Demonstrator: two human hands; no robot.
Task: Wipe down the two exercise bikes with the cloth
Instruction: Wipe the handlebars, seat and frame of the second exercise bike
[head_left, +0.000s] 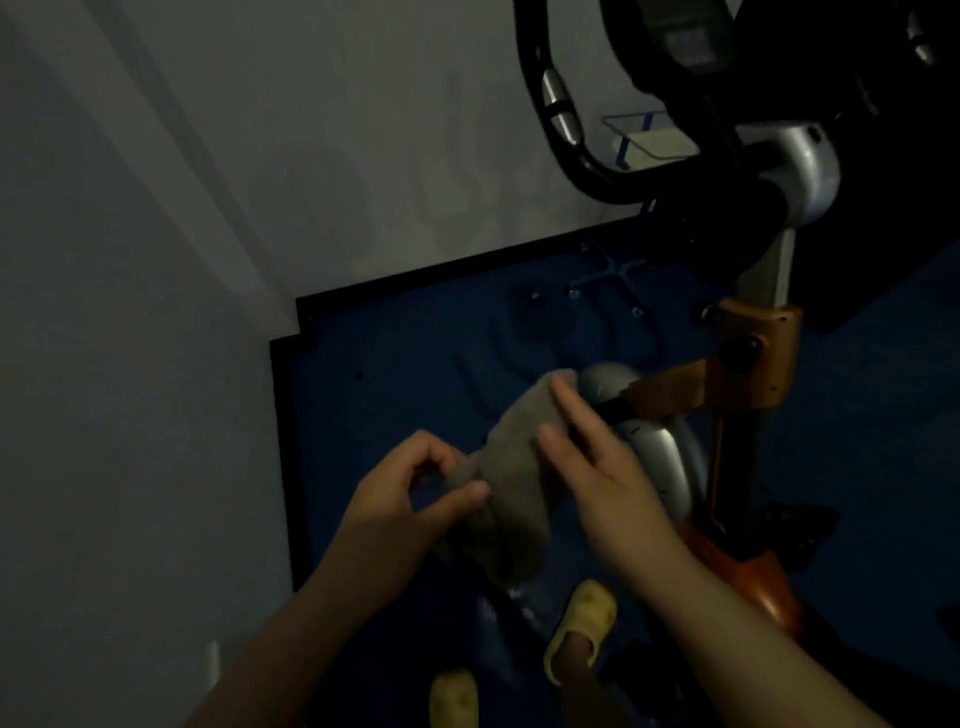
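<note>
The scene is dim. A grey-brown cloth (511, 483) hangs between my hands in the lower middle of the head view. My left hand (410, 493) pinches its left edge between thumb and fingers. My right hand (597, 467) lies with straight fingers against the cloth's right side, just in front of the bike's silver and orange frame. An exercise bike (748, 364) stands on the right, with black handlebars (561, 119), a silver bracket and an orange clamp on its post. A second bike is not clearly visible.
A grey wall (208, 260) fills the left and top. The floor is dark blue (405, 353) with a black skirting edge. My feet in yellow slippers (582, 629) stand below the cloth. A small glass shelf (649, 135) sits behind the handlebars.
</note>
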